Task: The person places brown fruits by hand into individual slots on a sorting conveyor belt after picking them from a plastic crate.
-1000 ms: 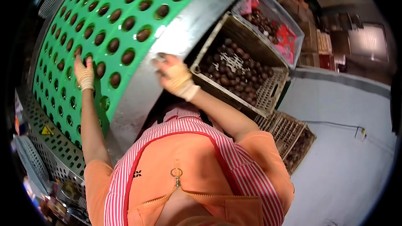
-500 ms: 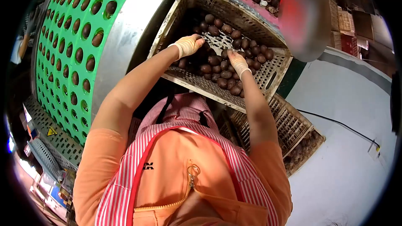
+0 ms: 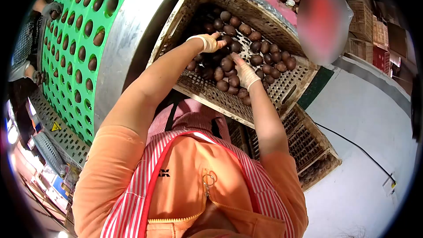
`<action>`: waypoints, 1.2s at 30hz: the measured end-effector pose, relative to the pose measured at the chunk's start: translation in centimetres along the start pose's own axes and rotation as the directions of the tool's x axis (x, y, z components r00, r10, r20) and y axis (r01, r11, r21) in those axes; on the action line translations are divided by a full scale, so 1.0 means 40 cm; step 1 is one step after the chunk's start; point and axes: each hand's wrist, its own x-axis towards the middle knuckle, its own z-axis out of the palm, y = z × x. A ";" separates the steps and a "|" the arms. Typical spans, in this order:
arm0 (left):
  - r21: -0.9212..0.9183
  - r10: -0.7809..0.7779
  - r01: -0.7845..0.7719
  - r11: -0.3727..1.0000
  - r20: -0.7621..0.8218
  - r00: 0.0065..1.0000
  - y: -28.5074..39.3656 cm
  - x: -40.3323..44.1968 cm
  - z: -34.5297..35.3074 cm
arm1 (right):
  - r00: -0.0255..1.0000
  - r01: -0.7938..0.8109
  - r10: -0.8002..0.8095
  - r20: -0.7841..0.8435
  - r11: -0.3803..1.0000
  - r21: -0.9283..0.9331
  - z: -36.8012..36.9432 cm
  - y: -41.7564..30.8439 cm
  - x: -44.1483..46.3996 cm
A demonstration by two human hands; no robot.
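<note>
Dark brown eggs lie loose in a dirty cream plastic crate with perforated walls and floor. Over the crate's left half reaches my left hand, wearing a pale glove, its fingers apart among the eggs. My right hand, gloved alike, is stretched out with its fingertips against an egg near the middle. Its lower fingers are partly hidden. Between my hands sit several eggs, and others lie in shadow under my left wrist.
Left of the crate stands a metal-edged machine with a green holed belt carrying eggs. Another person's gloved hands are at its far side. Below right is a second crate; behind, a plastic-lined bin holds more eggs.
My hands have come closer together, my left moving right and my right shifting slightly left. Eggs have shifted in the crate, baring floor left of the right-hand group. Another person's hands now show at far left.
</note>
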 end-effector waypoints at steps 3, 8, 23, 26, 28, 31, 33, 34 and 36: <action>-0.389 -0.011 0.044 0.920 0.087 0.996 -0.025 -0.053 -0.010 | 0.999 -0.043 0.043 0.025 0.999 0.013 0.046 -0.030 -0.055; -0.666 0.144 -0.033 0.745 0.112 0.983 -0.066 -0.070 0.023 | 0.998 -0.056 0.052 0.027 0.974 0.221 0.092 -0.035 -0.067; -0.428 0.225 -0.281 0.859 -0.179 0.958 -0.010 -0.034 0.094 | 0.996 -0.012 -0.028 0.090 0.913 0.407 0.154 -0.056 -0.045; -0.504 0.249 -0.302 0.809 -0.172 0.953 0.003 -0.041 0.088 | 0.999 -0.015 -0.005 0.048 0.913 0.407 0.141 -0.057 -0.036; -0.561 0.250 -0.311 0.767 -0.185 0.951 0.020 -0.052 0.081 | 1.000 0.007 -0.007 -0.001 0.910 0.416 0.167 -0.072 -0.072; -0.527 0.242 -0.381 0.760 -0.314 0.918 0.051 -0.094 0.066 | 0.998 0.059 -0.048 -0.045 0.955 0.290 0.224 -0.119 -0.145; -0.531 0.267 -0.450 0.718 -0.387 0.882 0.067 -0.123 0.046 | 0.998 0.056 -0.050 -0.031 0.968 0.243 0.254 -0.153 -0.190; -0.516 0.283 -0.478 0.711 -0.412 0.866 0.077 -0.141 0.025 | 0.997 0.077 -0.072 -0.028 0.972 0.224 0.265 -0.163 -0.205; -0.599 0.348 -0.548 0.584 -0.426 0.835 0.082 -0.179 -0.022 | 0.996 0.089 -0.080 -0.049 0.971 0.221 0.280 -0.189 -0.219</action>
